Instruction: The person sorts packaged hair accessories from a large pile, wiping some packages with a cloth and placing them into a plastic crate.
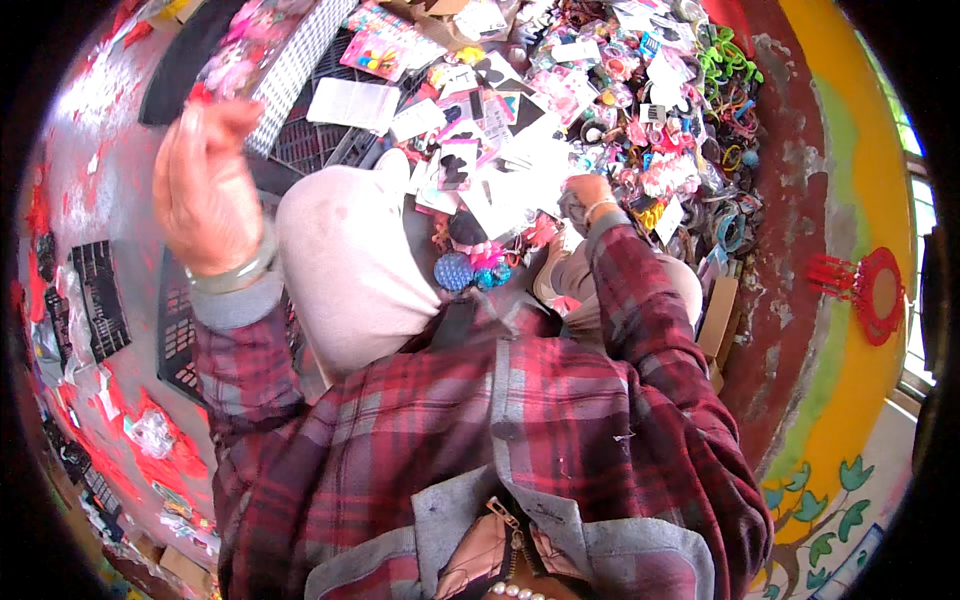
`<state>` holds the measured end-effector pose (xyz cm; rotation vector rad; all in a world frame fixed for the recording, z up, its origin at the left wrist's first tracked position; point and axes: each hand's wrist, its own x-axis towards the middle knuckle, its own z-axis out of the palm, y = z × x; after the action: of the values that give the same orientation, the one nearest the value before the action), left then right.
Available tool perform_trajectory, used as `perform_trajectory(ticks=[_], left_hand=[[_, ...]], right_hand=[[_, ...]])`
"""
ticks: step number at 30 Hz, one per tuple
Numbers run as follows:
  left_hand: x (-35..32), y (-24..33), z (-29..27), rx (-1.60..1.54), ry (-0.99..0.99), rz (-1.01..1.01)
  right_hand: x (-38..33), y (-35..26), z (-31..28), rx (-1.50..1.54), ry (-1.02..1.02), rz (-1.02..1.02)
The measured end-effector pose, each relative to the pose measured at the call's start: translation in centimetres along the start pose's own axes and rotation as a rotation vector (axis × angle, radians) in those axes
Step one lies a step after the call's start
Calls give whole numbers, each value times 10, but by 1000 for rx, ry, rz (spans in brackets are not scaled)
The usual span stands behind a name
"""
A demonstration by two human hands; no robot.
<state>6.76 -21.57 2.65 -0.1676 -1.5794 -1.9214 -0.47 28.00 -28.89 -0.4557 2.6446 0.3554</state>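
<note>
My left hand is raised at the left, beside the black plastic crates. Its fingers are stretched out, slightly blurred, and nothing shows in them. My right hand is low at the near edge of a large heap of hair accessories. Its fingers are curled, and what they hold, if anything, is hidden. White and pink cards lie just left of it, one with a black bow on a pink-edged card. Between my knees sit a blue ball-shaped trinket and pink ones.
A white woven-patterned basket side rises at the upper left, with pink fluffy items beyond. Green bendy pieces top the heap's right side. A cardboard box stands by my right knee, near a painted wall. Black crates and red scraps cover the left floor.
</note>
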Motion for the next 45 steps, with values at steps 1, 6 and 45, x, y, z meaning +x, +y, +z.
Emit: perform_trajectory(ticks=[1, 6, 45], left_hand=[[7, 5, 34, -222, -70, -119], [10, -51, 137, -621, -136, -661], [-8, -105, 178, -1042, -412, -982]], right_hand=[[12, 2, 3, -75, -62, -61], [35, -56, -16, 175, 81, -339], [-73, -64, -281, 2350, -185, -212]])
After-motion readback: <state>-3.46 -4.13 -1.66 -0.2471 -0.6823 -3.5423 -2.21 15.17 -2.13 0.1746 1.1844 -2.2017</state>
